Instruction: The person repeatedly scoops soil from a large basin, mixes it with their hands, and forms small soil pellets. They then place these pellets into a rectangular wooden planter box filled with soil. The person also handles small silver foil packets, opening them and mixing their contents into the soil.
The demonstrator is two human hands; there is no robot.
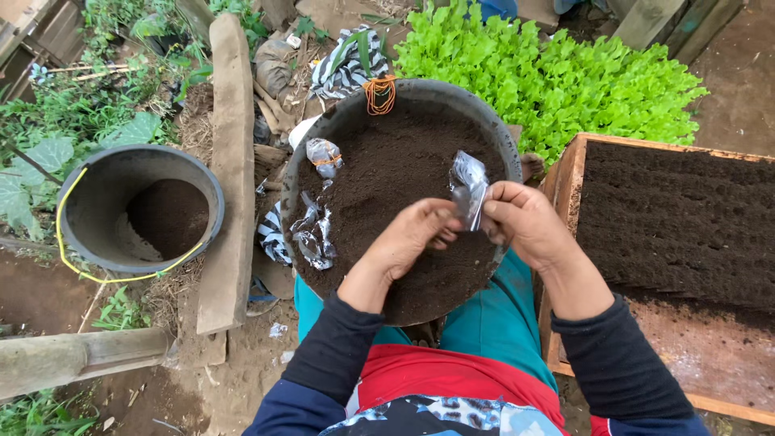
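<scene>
Small clear plastic packet (469,187): pinched between both hands above the soil basin (339,121). Right hand (529,222) grips its lower edge with thumb and fingers; left hand (412,234) closes on it from the other side. Judged featherweight, limp, crinkly, slippery, easy to tear; best held at the edges. More packets (316,234) lie on the soil. Black bucket (141,208) left, wooden seedbed box (565,161) right, lettuce seedlings (549,73) beyond.

black bucket (97,211), lettuce seedlings (557,73), wooden plank (230,169)

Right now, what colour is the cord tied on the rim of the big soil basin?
Orange: the cord hangs at the far rim of the basin, seen clearly in the head view.
</scene>
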